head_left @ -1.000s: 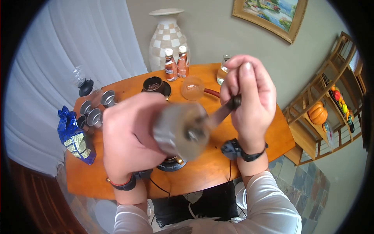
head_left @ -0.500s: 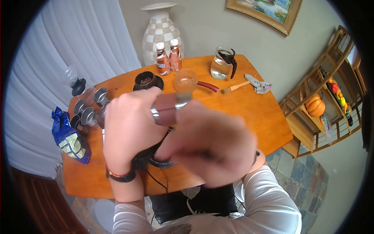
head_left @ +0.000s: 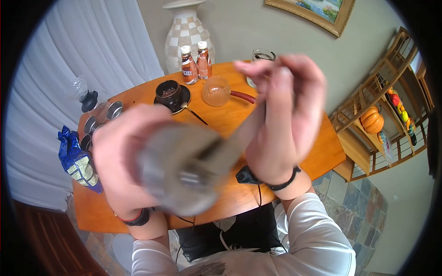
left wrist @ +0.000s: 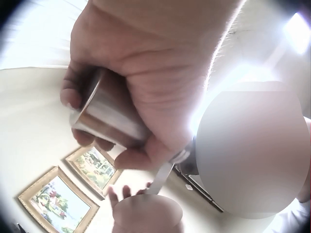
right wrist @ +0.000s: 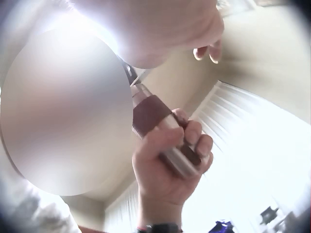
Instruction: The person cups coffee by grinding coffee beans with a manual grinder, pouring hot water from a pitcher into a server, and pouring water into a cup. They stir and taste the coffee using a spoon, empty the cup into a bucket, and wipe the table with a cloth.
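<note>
A manual coffee grinder (head_left: 179,170), metal with a brown band (right wrist: 154,116), is held up above the table, tilted with its top toward the head camera. My left hand (head_left: 122,152) wraps its fingers round the grinder's body, as the left wrist view also shows. From the grinder's top a flat metal crank (head_left: 239,133) runs to my right hand (head_left: 290,110). The right thumb and fingers close on the crank's end, hiding its knob. Both grinder and hands are blurred in the head view.
Behind the hands stand a dark cup of beans (head_left: 168,93) on a saucer, an amber glass pot with a red handle (head_left: 243,96), two bottles (head_left: 189,66) and a glass jug (head_left: 262,55). Metal cups (head_left: 115,109) and a blue bag (head_left: 76,161) are at left.
My right hand swings round with the crank, passing close to me half a second ago and now back at the far right side. The grinder has tipped and shifted left and nearer.
</note>
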### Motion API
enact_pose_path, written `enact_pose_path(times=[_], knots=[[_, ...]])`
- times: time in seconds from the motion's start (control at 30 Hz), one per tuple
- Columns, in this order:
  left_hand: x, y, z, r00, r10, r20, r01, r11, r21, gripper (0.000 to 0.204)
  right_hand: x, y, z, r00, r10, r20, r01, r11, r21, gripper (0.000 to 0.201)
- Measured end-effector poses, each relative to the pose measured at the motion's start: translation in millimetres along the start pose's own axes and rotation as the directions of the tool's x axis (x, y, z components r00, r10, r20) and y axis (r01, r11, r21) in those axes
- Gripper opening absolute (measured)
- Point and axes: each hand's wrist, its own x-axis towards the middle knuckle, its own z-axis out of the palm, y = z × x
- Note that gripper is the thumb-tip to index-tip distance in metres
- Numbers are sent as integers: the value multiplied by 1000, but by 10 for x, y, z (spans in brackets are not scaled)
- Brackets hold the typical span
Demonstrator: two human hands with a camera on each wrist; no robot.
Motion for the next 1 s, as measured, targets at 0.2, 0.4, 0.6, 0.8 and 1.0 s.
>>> enact_pose_path(times=[0.2, 0.4, 0.6, 0.8, 1.0], knots=[[99, 12, 167, 906, -197, 373, 93, 956, 278, 33, 167, -228, 4, 680, 622, 387, -724, 651, 228, 25], [154, -32, 155, 919, -348, 188, 222, 848, 481, 26, 2, -338, -17, 748, 155, 645, -169, 985, -41, 13], [138, 19, 96, 872, -482, -81, 478, 876, -65, 40, -182, -333, 75, 708, -292, 643, 254, 955, 154, 19], [-283, -200, -108, 939, -246, -240, 265, 963, 49, 47, -149, -233, 135, 946, -274, 176, 273, 962, 29, 9], [67, 102, 158, 989, -110, 101, 117, 991, -66, 21, 102, -85, -62, 921, 296, 252, -310, 951, 16, 42]])
